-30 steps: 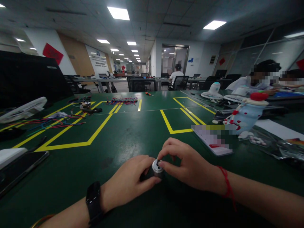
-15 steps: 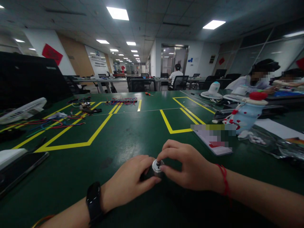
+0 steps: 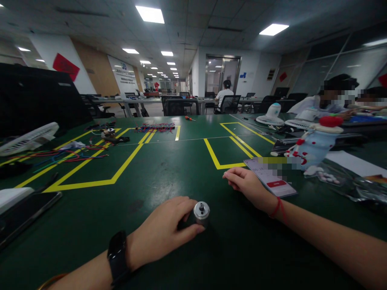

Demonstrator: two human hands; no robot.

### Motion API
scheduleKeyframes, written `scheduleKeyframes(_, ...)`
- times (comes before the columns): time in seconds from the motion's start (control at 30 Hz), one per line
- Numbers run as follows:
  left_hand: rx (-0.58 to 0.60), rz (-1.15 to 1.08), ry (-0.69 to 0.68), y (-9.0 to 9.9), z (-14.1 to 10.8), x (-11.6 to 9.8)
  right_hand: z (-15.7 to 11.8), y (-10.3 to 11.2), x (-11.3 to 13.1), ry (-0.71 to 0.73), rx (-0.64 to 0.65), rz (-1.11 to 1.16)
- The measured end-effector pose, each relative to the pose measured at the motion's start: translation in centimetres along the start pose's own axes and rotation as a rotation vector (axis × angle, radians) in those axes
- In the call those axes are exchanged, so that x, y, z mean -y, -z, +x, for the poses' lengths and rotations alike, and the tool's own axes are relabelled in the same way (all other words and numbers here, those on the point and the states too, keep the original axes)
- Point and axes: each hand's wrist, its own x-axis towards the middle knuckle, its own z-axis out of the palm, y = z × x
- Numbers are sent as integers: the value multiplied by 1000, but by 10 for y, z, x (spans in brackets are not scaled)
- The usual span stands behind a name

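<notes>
A small silver metal cylinder [image 3: 201,212] with a short shaft on top stands upright on the green table [image 3: 163,173]. My left hand [image 3: 167,225], with a black band at the wrist, is wrapped round its left side, thumb in front. My right hand [image 3: 246,183], with a red string at the wrist, is up and to the right of the cylinder, beside a phone-like flat panel [image 3: 276,183]. Its fingers are curled together; whether something small is between them is too small to tell.
Colored wires [image 3: 72,155] and a white fan [image 3: 28,139] lie at the left, near a dark phone [image 3: 30,215]. A screwdriver [image 3: 190,119] is at the back. A light blue cup [image 3: 317,145] and plastic bags [image 3: 356,183] stand right. A person [image 3: 320,96] sits beyond.
My right hand has let go of the cylinder's top and moved away to the right and forward, beside the flat panel. My left hand has stayed on the cylinder.
</notes>
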Motion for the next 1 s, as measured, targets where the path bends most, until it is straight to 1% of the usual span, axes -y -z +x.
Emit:
scheduleKeyframes(0.23,10,9,7,0,-1,-1,-6,-3,14,16,80,-75)
scheduleKeyframes(0.33,1,16,-2,-1,-1,0,-9,-7,18,51,69,-110)
scheduleKeyframes(0.37,-2,19,-5,-1,-1,0,-12,-10,21,90,57,-138)
scheduleKeyframes(0.43,-9,28,-9,-2,-1,1,-20,-19,29,215,54,-205)
scheduleKeyframes(0.47,-12,31,-10,-3,-1,1,-25,-24,33,290,74,-232)
scheduleKeyframes(0.53,-14,31,-13,-3,0,1,-34,-36,42,410,170,-227)
scheduleKeyframes(0.6,-9,25,-15,-4,0,2,-41,-45,50,459,235,-218)
scheduleKeyframes(0.67,-1,23,-9,-4,0,2,-44,-50,54,465,246,-208)
scheduleKeyframes(0.73,2,24,0,-3,0,1,-44,-49,56,459,207,-177)
scheduleKeyframes(0.8,-2,26,1,-2,0,1,-41,-42,57,451,156,-144)
scheduleKeyframes(0.87,-4,30,1,-2,0,1,-37,-31,56,443,168,-168)
scheduleKeyframes(0.9,-3,33,1,-1,0,1,-35,-26,54,440,213,-208)
scheduleKeyframes(1.0,3,38,11,-1,-1,1,-31,-13,46,416,424,-367)
